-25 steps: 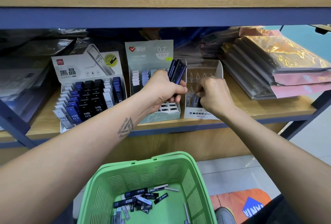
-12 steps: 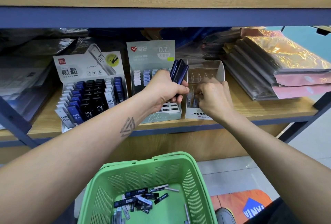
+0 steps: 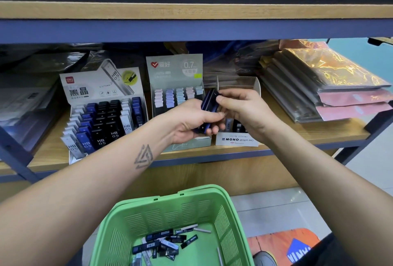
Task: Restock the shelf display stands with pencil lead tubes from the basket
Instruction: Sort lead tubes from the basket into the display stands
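Observation:
My left hand [image 3: 192, 120] grips a bundle of dark blue lead tubes [image 3: 208, 104] in front of the shelf. My right hand [image 3: 242, 109] pinches the top of one tube in that bundle. Behind both hands stands the white MONO display stand [image 3: 237, 139], with a few tubes in its front slots and bare rows behind. Left of it are the grey-green 0.7 stand [image 3: 174, 74] with pastel tubes and the HB 0.5 stand [image 3: 102, 121] full of black, blue and white tubes. The green basket [image 3: 148, 208] below holds several loose tubes [image 3: 168, 242].
Stacks of wrapped folders [image 3: 323, 82] lie on the shelf to the right, dark wrapped packs [image 3: 32, 95] to the left. An upper shelf board [image 3: 191, 10] overhangs the stands. Tiled floor and an orange mat [image 3: 285, 244] are beside the basket.
My right hand left the MONO stand's slots and rose to the bundle in my left hand, now pinching a tube's top. My left hand tilted the bundle slightly right.

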### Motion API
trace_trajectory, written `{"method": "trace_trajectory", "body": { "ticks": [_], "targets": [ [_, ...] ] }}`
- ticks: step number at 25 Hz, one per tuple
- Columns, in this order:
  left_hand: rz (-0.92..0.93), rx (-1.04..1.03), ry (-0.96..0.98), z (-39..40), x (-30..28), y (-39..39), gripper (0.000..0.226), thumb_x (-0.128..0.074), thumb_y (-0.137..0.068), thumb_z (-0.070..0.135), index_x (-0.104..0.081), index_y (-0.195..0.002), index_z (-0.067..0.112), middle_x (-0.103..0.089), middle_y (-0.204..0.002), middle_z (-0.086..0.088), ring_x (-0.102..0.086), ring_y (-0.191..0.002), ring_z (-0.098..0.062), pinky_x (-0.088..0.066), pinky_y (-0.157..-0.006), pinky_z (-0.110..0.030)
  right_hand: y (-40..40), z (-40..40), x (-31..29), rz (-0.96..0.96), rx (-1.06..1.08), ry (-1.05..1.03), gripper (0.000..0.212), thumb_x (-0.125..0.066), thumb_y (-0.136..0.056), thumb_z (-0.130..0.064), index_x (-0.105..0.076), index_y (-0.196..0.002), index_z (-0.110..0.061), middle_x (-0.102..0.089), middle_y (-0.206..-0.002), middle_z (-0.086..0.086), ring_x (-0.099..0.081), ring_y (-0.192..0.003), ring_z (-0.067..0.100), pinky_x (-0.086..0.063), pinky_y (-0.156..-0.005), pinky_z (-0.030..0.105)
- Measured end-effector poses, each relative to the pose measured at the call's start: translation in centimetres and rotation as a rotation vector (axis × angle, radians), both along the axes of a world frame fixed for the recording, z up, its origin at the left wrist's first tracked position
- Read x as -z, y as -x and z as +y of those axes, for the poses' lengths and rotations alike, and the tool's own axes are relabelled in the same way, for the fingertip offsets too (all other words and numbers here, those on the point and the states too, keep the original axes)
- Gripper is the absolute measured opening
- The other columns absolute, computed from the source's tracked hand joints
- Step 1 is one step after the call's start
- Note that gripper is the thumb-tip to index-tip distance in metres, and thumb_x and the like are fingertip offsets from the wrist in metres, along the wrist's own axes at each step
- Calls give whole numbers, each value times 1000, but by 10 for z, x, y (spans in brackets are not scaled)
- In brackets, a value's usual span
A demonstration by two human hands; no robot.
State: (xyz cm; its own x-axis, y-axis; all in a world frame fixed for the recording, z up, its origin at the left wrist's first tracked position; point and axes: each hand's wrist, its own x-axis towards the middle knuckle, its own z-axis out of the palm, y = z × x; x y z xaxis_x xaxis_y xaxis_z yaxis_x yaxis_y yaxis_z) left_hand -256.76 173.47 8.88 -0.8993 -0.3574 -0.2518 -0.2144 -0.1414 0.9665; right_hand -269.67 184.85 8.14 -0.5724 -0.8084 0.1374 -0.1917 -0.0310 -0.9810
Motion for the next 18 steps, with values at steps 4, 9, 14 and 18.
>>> {"method": "trace_trajectory", "body": {
  "ticks": [4,9,14,18],
  "targets": [
    [27,44,-87,-3,-2,-7,13,-63,-96,3,-65,-109,-1,-69,-84,-19,-69,-69,-20,-58,-61,-25,-2,-2,0,-120,19,53,30,-71,-88,2,-67,-118,5,-70,-106,31,-68,-88,30,-56,-80,41],
    [15,63,-206,-11,-10,-17,9,-55,-98,-4,-63,-102,-5,-69,-103,-37,-73,-96,-44,-63,-71,-45,6,1,-2,-231,53,98,20,-68,-88,6,-70,-108,2,-72,-83,17,-66,-72,22,-56,-70,28],
    [25,0,-190,-19,-22,-28,12,-54,-100,-1,-60,-107,-9,-70,-99,-36,-75,-89,-41,-62,-62,-31,6,-2,-7,-254,28,157,12,-65,-90,5,-69,-100,0,-71,-73,12,-66,-65,18,-55,-64,27],
    [49,-166,-40,-39,-38,-49,8,-63,-96,4,-63,-101,-3,-72,-82,-26,-59,-49,-12,-43,-38,-14,-1,-9,-19,-28,-82,47,13,-72,-88,-1,-73,-101,-4,-75,-83,14,-71,-76,23,-58,-71,30]
  ]
}}
